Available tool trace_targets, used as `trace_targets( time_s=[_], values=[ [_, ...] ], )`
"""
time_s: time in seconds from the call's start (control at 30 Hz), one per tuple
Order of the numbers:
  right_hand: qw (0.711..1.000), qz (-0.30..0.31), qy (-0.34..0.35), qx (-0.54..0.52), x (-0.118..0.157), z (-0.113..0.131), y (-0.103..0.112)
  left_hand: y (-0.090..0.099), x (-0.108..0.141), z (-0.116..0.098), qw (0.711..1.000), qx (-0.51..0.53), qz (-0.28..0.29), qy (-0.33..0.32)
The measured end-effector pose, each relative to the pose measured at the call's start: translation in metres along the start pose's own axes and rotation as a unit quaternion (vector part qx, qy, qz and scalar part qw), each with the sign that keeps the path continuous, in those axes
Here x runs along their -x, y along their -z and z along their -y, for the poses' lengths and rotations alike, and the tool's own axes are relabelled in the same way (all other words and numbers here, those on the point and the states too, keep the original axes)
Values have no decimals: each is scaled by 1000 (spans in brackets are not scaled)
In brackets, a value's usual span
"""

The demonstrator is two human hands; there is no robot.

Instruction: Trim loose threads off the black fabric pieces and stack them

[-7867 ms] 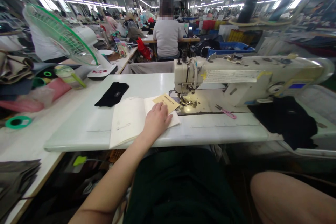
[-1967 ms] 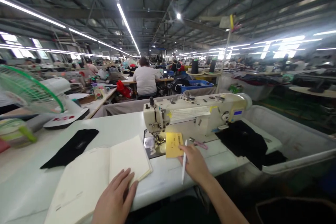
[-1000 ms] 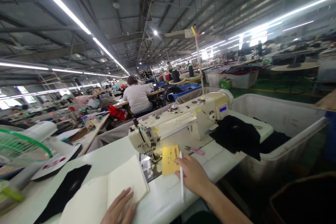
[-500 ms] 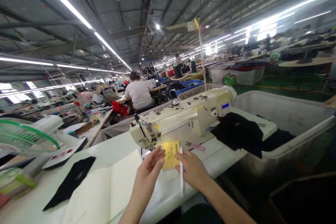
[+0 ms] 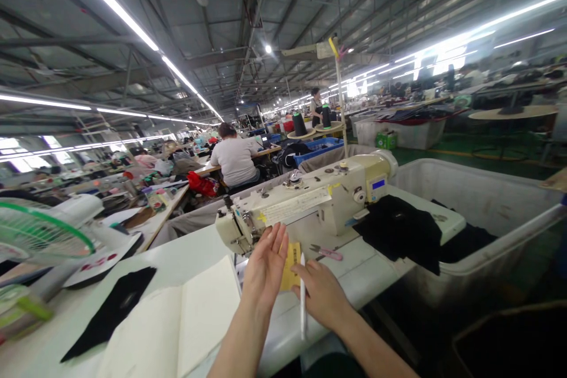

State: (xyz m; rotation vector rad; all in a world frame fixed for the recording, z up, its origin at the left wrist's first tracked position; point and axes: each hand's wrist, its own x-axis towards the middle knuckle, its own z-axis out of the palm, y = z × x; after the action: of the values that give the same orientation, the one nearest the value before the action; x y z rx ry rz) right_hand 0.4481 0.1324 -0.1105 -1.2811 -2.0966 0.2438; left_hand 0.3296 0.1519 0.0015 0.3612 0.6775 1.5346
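My left hand (image 5: 266,263) is raised with its fingers extended and palm turned up, holding nothing, and it covers the left part of a yellow booklet (image 5: 291,263). My right hand (image 5: 319,292) grips a white pen (image 5: 303,301) at the booklet's right edge. Pink-handled snips (image 5: 328,252) lie just beyond it on the white table (image 5: 354,271). Behind both hands stands a sewing machine (image 5: 305,195). An open notebook with blank pages (image 5: 206,301) lies left of my left hand.
Black cloth pieces lie at the left (image 5: 113,310) and over the machine's right end (image 5: 398,224). A large plastic bin (image 5: 500,201) stands on the right, a green fan (image 5: 44,227) at far left. A person in a white shirt (image 5: 234,159) sits ahead.
My left hand has risen and opened out, its palm turning upward, and now hides more of the booklet. My right hand, still with the pen, has shifted slightly down. A distant person is more visible.
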Motion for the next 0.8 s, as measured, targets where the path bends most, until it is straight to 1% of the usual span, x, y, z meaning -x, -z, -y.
trace_targets(
  time_s=[0.3,0.43,0.5,0.7,0.8],
  values=[
    [1000,13,-7,6,0,-1,-1,-6,-4,2,999,44,-23,12],
    [1000,15,-17,1,2,-3,-4,-7,-2,3,999,42,-18,-21],
    [1000,19,-15,3,2,-4,-5,-9,-1,4,998,35,-26,-38],
    [999,26,-9,18,3,-5,-6,-22,-4,5,990,58,-126,-41],
    [1000,22,-1,15,3,-4,-5,-29,-10,6,985,58,-156,-52]
  ],
)
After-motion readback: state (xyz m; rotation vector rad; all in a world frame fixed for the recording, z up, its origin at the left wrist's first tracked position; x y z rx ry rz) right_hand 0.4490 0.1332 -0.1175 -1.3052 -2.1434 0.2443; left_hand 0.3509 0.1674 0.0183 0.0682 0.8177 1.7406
